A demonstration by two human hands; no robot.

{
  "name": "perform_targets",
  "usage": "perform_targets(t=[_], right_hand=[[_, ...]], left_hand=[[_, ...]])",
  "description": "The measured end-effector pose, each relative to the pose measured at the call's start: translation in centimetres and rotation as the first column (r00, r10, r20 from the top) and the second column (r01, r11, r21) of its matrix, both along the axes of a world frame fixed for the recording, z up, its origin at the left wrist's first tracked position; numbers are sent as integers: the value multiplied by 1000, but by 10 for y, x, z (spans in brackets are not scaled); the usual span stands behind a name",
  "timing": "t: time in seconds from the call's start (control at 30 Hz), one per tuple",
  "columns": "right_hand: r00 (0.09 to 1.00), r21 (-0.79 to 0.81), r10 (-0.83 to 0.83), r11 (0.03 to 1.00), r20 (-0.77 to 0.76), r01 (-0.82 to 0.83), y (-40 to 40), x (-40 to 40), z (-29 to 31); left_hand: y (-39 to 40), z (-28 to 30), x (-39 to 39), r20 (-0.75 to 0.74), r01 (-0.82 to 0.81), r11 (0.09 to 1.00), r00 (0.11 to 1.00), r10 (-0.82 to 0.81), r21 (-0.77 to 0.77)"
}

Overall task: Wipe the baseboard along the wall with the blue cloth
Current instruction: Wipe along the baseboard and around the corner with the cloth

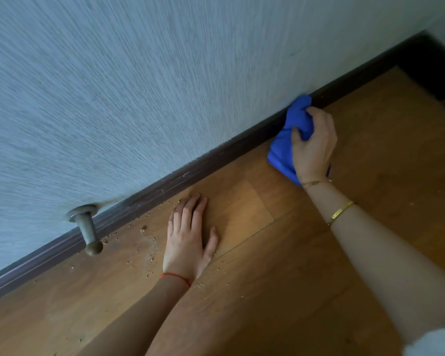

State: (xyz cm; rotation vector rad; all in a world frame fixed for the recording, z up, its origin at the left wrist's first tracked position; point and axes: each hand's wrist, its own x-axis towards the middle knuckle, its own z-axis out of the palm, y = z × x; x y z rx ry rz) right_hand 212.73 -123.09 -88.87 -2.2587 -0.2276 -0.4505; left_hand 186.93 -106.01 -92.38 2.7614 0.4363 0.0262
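A dark brown baseboard (190,170) runs diagonally from lower left to upper right along the foot of a pale blue textured wall (139,86). My right hand (314,145) grips a bunched blue cloth (283,147) and presses its upper end against the baseboard. The cloth's lower part trails onto the wooden floor (370,176). My left hand (190,235) lies flat on the floor, palm down, fingers spread, a short way out from the baseboard, holding nothing.
A grey metal door stopper (88,227) sticks out from the wall just above the baseboard at the left. Crumbs and dust (149,242) are scattered on the floor near it. At the upper right the baseboard turns a dark corner (432,65).
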Motion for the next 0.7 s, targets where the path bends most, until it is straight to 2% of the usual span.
perform_targets(t=[0.1,0.2,0.27,0.33,0.4,0.47,0.53,0.7], right_hand=[[997,17,73,997,9,-73,15,-30,-2],[948,-93,313,947,62,-306,24,-62,-8],[908,-156,411,905,79,-396,21,-63,-10],[941,-118,334,938,51,-327,13,-49,-9],[991,-25,137,990,-3,-137,5,-28,-5],[999,20,9,1000,-35,-8,1,-12,0],[999,11,12,1000,-43,-12,8,-16,4],[969,-100,245,964,-11,-245,32,-71,2]], left_hand=[[-1,1,0,1,-8,1000,1000,8,-12],[-1,0,1,16,-8,1000,1000,8,-13],[-1,0,0,27,-4,1000,1000,4,-14],[-1,1,0,26,-7,1000,1000,8,-8],[-2,2,0,21,-9,1000,1000,9,-2],[-2,2,0,14,-8,1000,1000,8,-2],[-2,3,1,6,-8,1000,1000,8,-4],[-3,8,2,6,-36,997,999,37,-70]])
